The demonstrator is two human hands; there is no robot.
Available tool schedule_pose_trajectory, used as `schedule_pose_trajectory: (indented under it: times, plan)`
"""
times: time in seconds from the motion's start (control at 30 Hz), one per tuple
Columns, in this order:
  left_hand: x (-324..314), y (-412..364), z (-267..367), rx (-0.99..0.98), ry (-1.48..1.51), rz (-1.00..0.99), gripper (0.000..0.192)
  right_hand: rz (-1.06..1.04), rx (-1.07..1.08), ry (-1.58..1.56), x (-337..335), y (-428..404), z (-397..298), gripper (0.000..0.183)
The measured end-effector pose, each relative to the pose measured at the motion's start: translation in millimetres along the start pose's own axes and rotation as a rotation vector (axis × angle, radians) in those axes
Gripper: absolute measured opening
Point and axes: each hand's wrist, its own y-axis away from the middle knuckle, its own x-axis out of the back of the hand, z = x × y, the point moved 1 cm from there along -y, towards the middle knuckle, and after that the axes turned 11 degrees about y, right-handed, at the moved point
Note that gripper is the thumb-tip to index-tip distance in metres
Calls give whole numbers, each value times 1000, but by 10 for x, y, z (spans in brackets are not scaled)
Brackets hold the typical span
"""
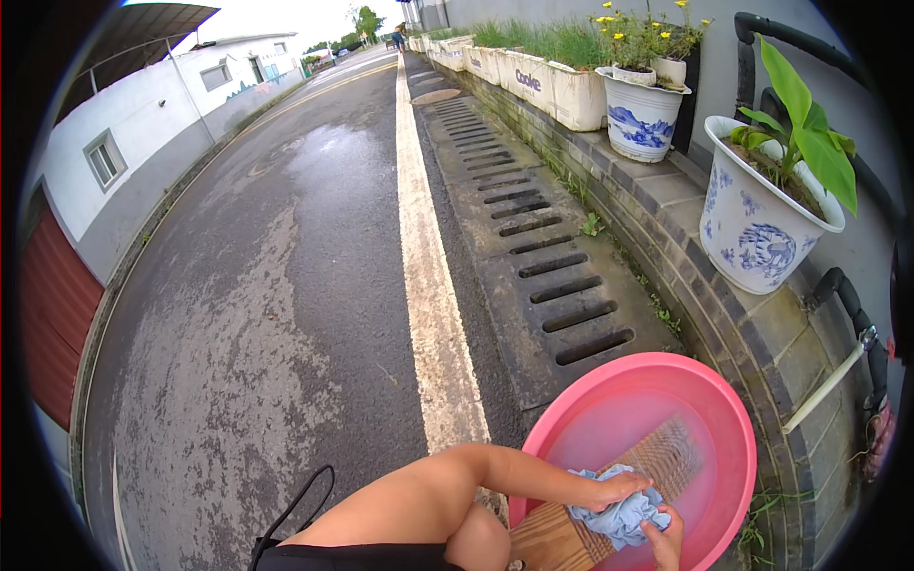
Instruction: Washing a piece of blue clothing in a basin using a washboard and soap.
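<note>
A bunched wet light blue cloth (620, 524) lies on a wooden washboard (553, 532). The board slants into a pink plastic basin (735, 428), and its ridged far end sits under cloudy water (607, 421). My left hand (620, 489) reaches across from the left and grips the top of the cloth. At the cloth's right edge, my right hand (665, 537) holds it with the thumb on top; part of this hand is cut off by the picture's bottom.
A slotted drain cover (514, 285) runs beyond the basin, beside a white road line (428, 285). On the brick ledge (771, 335) at right stand a blue-and-white plant pot (764, 228) and a white tap pipe (821, 389). A distant person (398, 37) is on the road.
</note>
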Motion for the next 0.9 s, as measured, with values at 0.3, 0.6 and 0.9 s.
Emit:
schedule_pose_trajectory:
  times: [0.3, 0.6, 0.9]
  plan:
    - [-11, -3, 11, 18, 13, 0, 35, -7, -99, -41, 7, -4, -100, 30]
    - [-10, 1, 32, 13, 8, -1, 35, 33, -87, -112, 7, 18, -86, 27]
    - [-49, 64, 102, 21, -8, 3, 34, 96, -132, -154, -15, 36, -93, 28]
